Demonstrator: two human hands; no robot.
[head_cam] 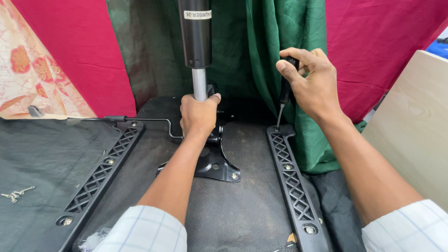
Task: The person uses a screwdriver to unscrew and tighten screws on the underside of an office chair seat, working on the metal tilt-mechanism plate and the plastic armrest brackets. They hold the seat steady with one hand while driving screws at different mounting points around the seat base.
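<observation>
Now our left hand (pixel 198 114) grips the gas-lift column (pixel 199 84) mid-seat; our right hand (pixel 310 81) clasps the screwdriver (pixel 282 100), tip at the right bracket's (pixel 291 179) top end—let's keep it plumb.

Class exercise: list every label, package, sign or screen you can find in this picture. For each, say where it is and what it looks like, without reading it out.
One label only: a small white rectangular sticker with dark print, stuck near the top of the black cylinder that stands upright above the left hand.
No packages, signs or screens show.
</observation>
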